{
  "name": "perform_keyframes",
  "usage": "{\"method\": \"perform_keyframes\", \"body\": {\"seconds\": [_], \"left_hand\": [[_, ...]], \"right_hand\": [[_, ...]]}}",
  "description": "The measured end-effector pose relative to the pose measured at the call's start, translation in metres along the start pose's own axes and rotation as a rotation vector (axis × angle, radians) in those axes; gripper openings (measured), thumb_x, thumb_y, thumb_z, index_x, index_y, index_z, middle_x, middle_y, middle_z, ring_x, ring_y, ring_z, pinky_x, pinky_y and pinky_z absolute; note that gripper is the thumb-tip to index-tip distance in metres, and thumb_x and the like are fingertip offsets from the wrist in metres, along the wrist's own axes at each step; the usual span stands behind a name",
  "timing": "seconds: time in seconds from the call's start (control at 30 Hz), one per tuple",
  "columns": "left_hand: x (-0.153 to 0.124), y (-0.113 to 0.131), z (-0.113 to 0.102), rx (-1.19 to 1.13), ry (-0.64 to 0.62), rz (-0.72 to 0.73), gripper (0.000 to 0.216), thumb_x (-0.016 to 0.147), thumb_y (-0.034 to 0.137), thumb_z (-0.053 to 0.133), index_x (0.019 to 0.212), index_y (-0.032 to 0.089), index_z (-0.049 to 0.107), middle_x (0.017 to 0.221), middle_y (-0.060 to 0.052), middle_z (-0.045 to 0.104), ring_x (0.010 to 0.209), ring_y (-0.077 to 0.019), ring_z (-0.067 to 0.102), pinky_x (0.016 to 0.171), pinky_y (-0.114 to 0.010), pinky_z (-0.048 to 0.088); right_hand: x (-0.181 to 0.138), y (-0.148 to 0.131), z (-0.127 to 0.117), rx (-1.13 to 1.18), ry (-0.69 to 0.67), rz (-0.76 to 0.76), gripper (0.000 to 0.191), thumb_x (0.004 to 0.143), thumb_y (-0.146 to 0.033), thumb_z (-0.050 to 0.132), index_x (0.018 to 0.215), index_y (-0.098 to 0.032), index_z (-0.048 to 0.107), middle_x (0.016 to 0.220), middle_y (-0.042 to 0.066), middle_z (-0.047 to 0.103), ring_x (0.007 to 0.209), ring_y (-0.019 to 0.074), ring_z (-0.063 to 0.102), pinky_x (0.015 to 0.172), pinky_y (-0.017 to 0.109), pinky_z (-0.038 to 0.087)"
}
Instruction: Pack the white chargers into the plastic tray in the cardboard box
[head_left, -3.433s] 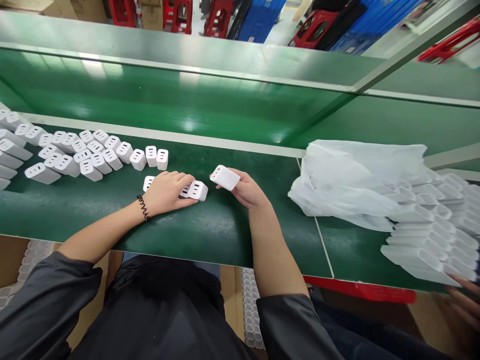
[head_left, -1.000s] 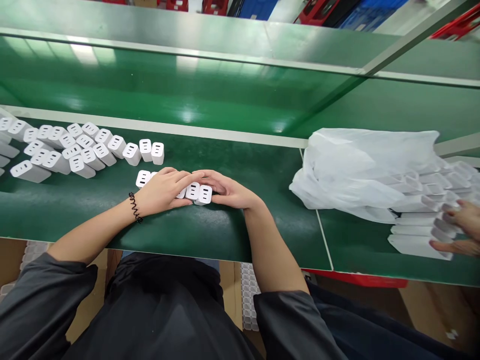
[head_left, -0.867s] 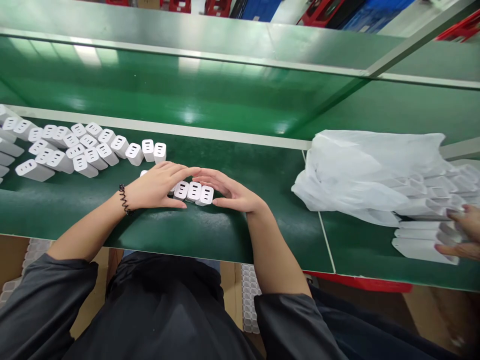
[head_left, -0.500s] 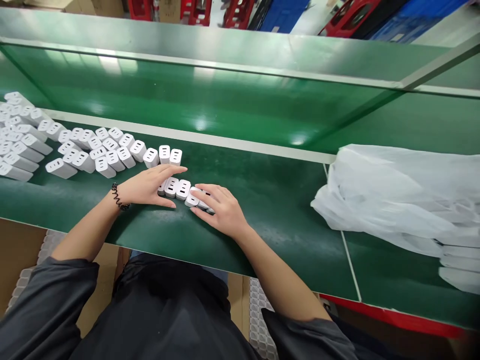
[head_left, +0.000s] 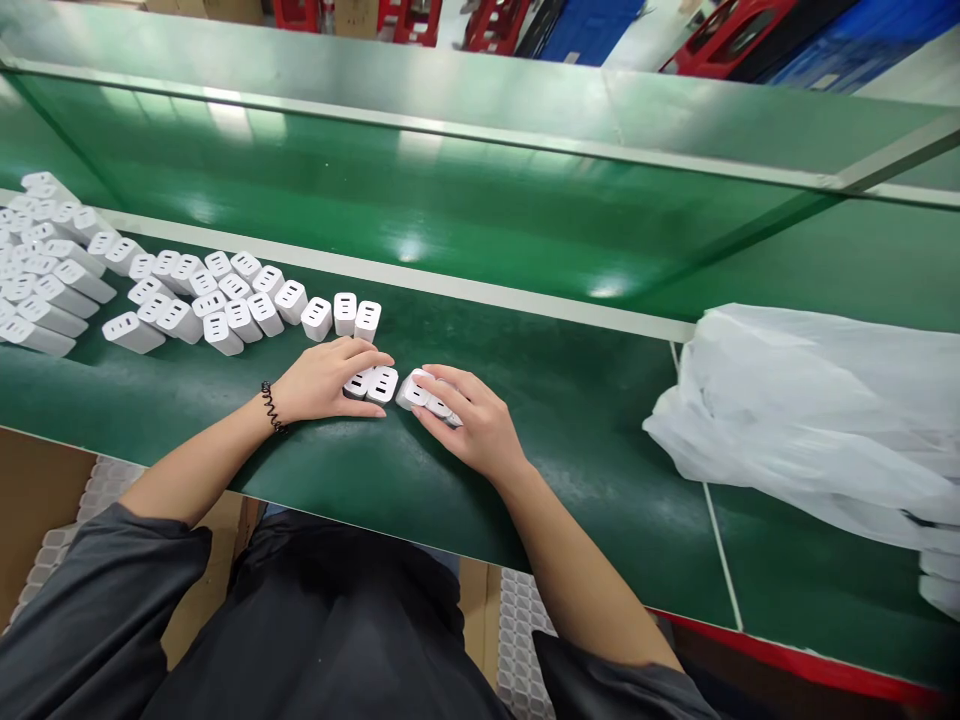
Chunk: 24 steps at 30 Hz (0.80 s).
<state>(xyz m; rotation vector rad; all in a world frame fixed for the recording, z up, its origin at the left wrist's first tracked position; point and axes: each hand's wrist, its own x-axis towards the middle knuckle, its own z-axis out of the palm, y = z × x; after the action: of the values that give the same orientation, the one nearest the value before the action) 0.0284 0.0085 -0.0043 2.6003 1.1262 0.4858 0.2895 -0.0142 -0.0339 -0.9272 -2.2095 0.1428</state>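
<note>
A short row of white three-port chargers (head_left: 382, 384) lies on the green belt (head_left: 525, 400) in front of me. My left hand (head_left: 326, 380), a black coil band at its wrist, rests over the left end of the row with fingers curled on the chargers. My right hand (head_left: 469, 425) grips the two chargers (head_left: 416, 392) at the right end, a small gap apart from the others. Behind and to the left, several more white chargers (head_left: 225, 300) stand in a long curved line.
A white plastic bag (head_left: 810, 420) covering white boxes lies at the right. A raised green shelf (head_left: 450, 200) runs behind the belt. White trays (head_left: 517, 620) sit below the table edge near my lap. Red stools and blue crates stand at the far back.
My right hand set its charger down at the row's end, then both hands pressed the row together. The right hand now pulls the end chargers slightly right. My view has shifted left.
</note>
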Motion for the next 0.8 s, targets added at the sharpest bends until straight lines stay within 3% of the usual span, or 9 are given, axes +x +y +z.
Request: {"method": "perform_keyframes", "body": {"seconds": [0.13, 0.33, 0.43, 0.53, 0.63, 0.7, 0.8], "left_hand": [[0.001, 0.004, 0.009, 0.034, 0.086, 0.026, 0.054, 0.089, 0.065, 0.06, 0.123, 0.022, 0.065, 0.114, -0.007, 0.07, 0.098, -0.0225, 0.066, 0.084, -0.034, 0.051], [0.005, -0.002, 0.006, -0.088, -0.064, 0.28, 0.049, 0.092, 0.061, 0.06, 0.121, 0.022, 0.066, 0.11, -0.007, 0.071, 0.094, -0.0201, 0.066, 0.083, -0.031, 0.05], [0.005, -0.002, -0.001, -0.054, -0.06, 0.297, 0.057, 0.089, 0.065, 0.06, 0.123, 0.02, 0.065, 0.115, -0.01, 0.07, 0.1, -0.0229, 0.065, 0.088, -0.035, 0.05], [-0.001, 0.013, -0.007, 0.086, -0.061, 0.171, 0.082, 0.081, 0.076, 0.061, 0.137, 0.016, 0.055, 0.134, -0.016, 0.06, 0.121, -0.0319, 0.058, 0.102, -0.044, 0.046], [-0.011, 0.043, -0.007, 0.242, -0.003, -0.125, 0.107, 0.074, 0.083, 0.061, 0.154, 0.017, 0.035, 0.155, -0.023, 0.037, 0.141, -0.0433, 0.037, 0.111, -0.057, 0.036], [-0.016, 0.063, -0.001, 0.303, 0.041, -0.314, 0.111, 0.074, 0.082, 0.062, 0.158, 0.02, 0.026, 0.161, -0.024, 0.025, 0.143, -0.0485, 0.031, 0.11, -0.063, 0.035], [-0.019, 0.078, 0.008, 0.322, 0.027, -0.455, 0.103, 0.08, 0.078, 0.06, 0.159, 0.022, 0.023, 0.161, -0.027, 0.022, 0.134, -0.0501, 0.042, 0.098, -0.063, 0.044]], "right_hand": [[0.001, 0.0, -0.002, 0.006, -0.013, 0.001, 0.032, 0.093, -0.025, 0.064, 0.125, -0.024, 0.063, 0.12, 0.012, 0.071, 0.103, 0.0244, 0.071, 0.086, 0.038, 0.061], [0.003, 0.004, -0.009, 0.094, -0.082, 0.001, 0.028, 0.094, -0.026, 0.062, 0.122, -0.027, 0.064, 0.12, 0.009, 0.071, 0.105, 0.0235, 0.07, 0.088, 0.038, 0.06], [0.003, 0.006, -0.01, 0.14, -0.116, -0.038, 0.027, 0.094, -0.027, 0.062, 0.122, -0.026, 0.064, 0.12, 0.009, 0.07, 0.105, 0.0228, 0.07, 0.088, 0.038, 0.06], [0.003, 0.006, -0.01, 0.148, -0.116, -0.05, 0.027, 0.095, -0.027, 0.061, 0.121, -0.025, 0.064, 0.121, 0.01, 0.069, 0.107, 0.0227, 0.069, 0.09, 0.038, 0.06], [0.003, 0.006, -0.01, 0.165, -0.108, -0.055, 0.026, 0.095, -0.028, 0.06, 0.121, -0.024, 0.064, 0.121, 0.011, 0.069, 0.108, 0.0228, 0.068, 0.09, 0.038, 0.059], [0.004, 0.006, -0.01, 0.18, -0.105, -0.055, 0.026, 0.096, -0.028, 0.06, 0.121, -0.023, 0.064, 0.121, 0.011, 0.069, 0.109, 0.0225, 0.068, 0.091, 0.038, 0.059], [0.004, 0.006, -0.01, 0.186, -0.117, -0.042, 0.026, 0.097, -0.029, 0.058, 0.121, -0.024, 0.065, 0.121, 0.01, 0.069, 0.109, 0.022, 0.068, 0.093, 0.038, 0.059]]}}
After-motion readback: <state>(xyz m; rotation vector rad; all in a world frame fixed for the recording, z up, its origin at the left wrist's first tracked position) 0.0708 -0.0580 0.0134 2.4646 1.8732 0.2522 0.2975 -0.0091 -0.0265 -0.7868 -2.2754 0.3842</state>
